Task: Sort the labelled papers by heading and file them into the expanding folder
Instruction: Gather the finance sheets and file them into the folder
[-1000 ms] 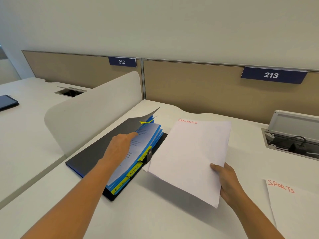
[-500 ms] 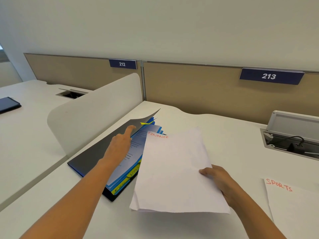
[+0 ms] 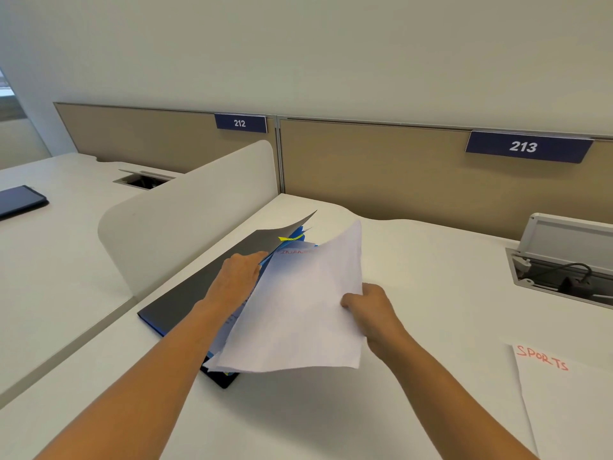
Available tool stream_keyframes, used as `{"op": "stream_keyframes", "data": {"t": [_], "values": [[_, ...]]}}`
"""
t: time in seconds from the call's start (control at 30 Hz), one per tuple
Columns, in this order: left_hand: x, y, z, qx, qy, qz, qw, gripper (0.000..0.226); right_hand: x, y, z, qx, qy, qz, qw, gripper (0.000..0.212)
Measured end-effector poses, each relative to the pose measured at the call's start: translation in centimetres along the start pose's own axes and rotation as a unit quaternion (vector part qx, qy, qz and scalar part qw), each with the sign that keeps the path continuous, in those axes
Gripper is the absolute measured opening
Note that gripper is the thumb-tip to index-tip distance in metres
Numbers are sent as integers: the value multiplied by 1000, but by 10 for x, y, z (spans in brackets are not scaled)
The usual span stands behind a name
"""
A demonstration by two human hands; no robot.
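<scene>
The black expanding folder (image 3: 185, 293) lies open on the white desk, with blue dividers and yellow tabs (image 3: 289, 238) showing at its far end. My left hand (image 3: 235, 280) rests on the lifted black cover, its fingers reaching in by the dividers. My right hand (image 3: 373, 310) grips the right edge of a white sheet (image 3: 298, 313) with a red heading. The sheet lies tilted over the folder and hides most of the dividers. Another white sheet headed SPORTS (image 3: 564, 393) lies flat at the right.
A low white divider panel (image 3: 185, 224) stands left of the folder. A cable box with its lid raised (image 3: 560, 260) is set into the desk at the right. On the neighbouring desk lies a dark phone (image 3: 20, 200). Beige partitions run along the back.
My right hand has swung the red-headed sheet left, from beside the folder to over its dividers. My left hand stays on the folder, holding the cover back.
</scene>
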State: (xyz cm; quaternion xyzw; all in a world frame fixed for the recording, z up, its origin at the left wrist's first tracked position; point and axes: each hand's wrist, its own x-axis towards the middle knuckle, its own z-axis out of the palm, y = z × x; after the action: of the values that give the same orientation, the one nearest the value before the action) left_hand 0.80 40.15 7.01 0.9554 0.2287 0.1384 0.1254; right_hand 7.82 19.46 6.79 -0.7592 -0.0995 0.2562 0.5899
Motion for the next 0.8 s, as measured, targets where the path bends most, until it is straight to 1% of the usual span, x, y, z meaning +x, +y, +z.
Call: {"op": "stream_keyframes", "data": {"t": [0.13, 0.23, 0.3, 0.37, 0.43, 0.5, 0.53, 0.57, 0.6, 0.63, 0.67, 0.7, 0.73, 0.77, 0.8], "values": [[1, 0, 0, -3, 8, -10, 1000, 32, -4, -3, 25, -29, 55, -39, 997, 24], [2, 2, 2, -24, 6, -10, 1000, 31, -3, 0, 48, -16, 81, -36, 996, 33], [2, 4, 2, -32, 7, -6, 999, 32, -2, 5, 63, 12, 50, -31, 998, 34], [1, 6, 2, -43, 1, -5, 999, 33, -3, 12, 74, 44, -31, -17, 998, 31], [0, 8, 1, -50, -2, -6, 999, 31, -4, 18, 76, 88, -103, -3, 991, 25], [1, 8, 0, -50, 2, -4, 999, 31, -3, 23, 68, 108, -114, -13, 988, 32], [2, 7, 0, -47, 5, -3, 999, 32, -1, 28, 61, 92, -106, -35, 990, 38], [2, 6, 0, -45, 5, -3, 999, 32, 0, 34, 55, 38, -90, -71, 993, 51], [2, 5, 0, -44, 6, -4, 999, 33, 1, 41, 49, -51, -66, -131, 988, 60], [3, 4, 0, -44, 6, -6, 999, 33, 3, 47, 44, -177, -21, -220, 959, 68], [3, 4, 0, -40, 6, -7, 999, 33, 6, 53, 41, -307, 36, -312, 898, 76], [3, 5, 0, -31, 5, -6, 999, 33, 10, 60, 41, -404, 75, -374, 831, 83], [2, 6, -1, -18, 4, -3, 1000, 32, 13, 63, 41, -474, 103, -424, 765, 87], [2, 8, -2, -2, -2, 1, 1000, 32, 18, 64, 44, -515, 110, -468, 710, 87], [1, 9, -3, 15, -8, 6, 1000, 32, 23, 62, 45, -539, 100, -496, 673, 83]]}}
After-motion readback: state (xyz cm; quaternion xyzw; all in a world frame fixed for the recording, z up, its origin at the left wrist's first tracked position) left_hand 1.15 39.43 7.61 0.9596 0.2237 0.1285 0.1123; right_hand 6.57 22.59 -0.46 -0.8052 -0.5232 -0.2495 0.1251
